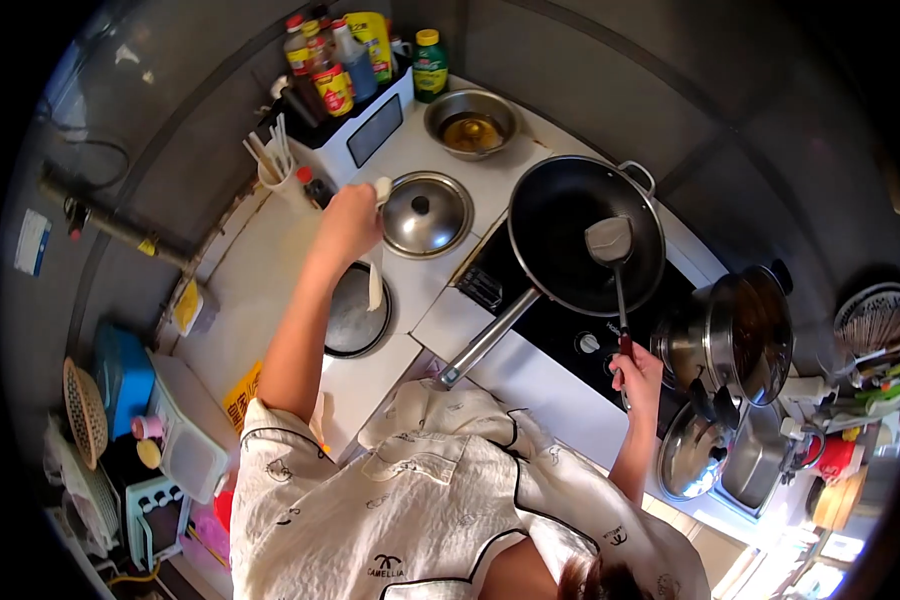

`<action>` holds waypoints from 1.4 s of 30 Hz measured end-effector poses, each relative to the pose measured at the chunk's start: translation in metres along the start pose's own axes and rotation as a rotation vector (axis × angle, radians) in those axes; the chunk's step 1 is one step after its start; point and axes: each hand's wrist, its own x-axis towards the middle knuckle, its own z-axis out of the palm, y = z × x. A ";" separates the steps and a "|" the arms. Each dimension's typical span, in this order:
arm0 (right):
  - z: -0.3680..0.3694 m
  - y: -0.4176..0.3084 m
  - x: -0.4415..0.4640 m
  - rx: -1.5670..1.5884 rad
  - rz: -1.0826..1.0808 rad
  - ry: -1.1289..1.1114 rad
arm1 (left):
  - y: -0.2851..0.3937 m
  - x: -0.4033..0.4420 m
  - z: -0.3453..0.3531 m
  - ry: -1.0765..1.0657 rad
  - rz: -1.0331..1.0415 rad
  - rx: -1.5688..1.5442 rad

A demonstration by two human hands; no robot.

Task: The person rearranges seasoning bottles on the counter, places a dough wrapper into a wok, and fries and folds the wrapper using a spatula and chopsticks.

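Note:
My left hand (352,218) is closed around a pale, cloth-like strip (375,283). One end pokes out above the fingers and the rest hangs down over a dark round pan or lid (358,315). Just beyond the hand sits a steel lid (440,222) with a black knob. With my right hand (638,380) I grip the red-brown handle of a spatula (608,240). Its flat metal blade rests in or over the black wok (555,220) on the dark stove. The wok's steel handle (492,338) points toward my body.
Behind stands a steel bowl (470,124) with brownish liquid. Sauce bottles (330,80) crowd a rack at the back left, near a cup of utensils (285,180). To the right are a steel pot (725,335), a glass lid (692,450) and a sink (760,460).

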 end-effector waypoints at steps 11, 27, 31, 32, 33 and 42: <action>-0.004 -0.011 -0.031 -0.071 -0.096 0.243 | 0.178 0.122 0.071 -0.462 0.060 -0.659; -0.019 -0.006 -0.039 -0.032 -0.122 0.256 | 0.175 0.093 0.261 -0.251 -0.174 -0.199; -0.009 -0.012 -0.038 -0.069 -0.098 0.239 | 0.179 0.094 0.247 -0.325 -0.005 -0.032; -0.007 -0.015 -0.037 -0.092 -0.097 0.235 | 0.180 0.098 0.245 -0.341 0.054 0.011; -0.008 -0.008 -0.030 -0.131 -0.121 0.204 | 0.181 0.103 0.241 -0.282 0.075 0.031; 0.001 -0.007 0.006 -0.169 0.010 -0.106 | 0.150 0.083 0.107 0.123 0.059 -0.476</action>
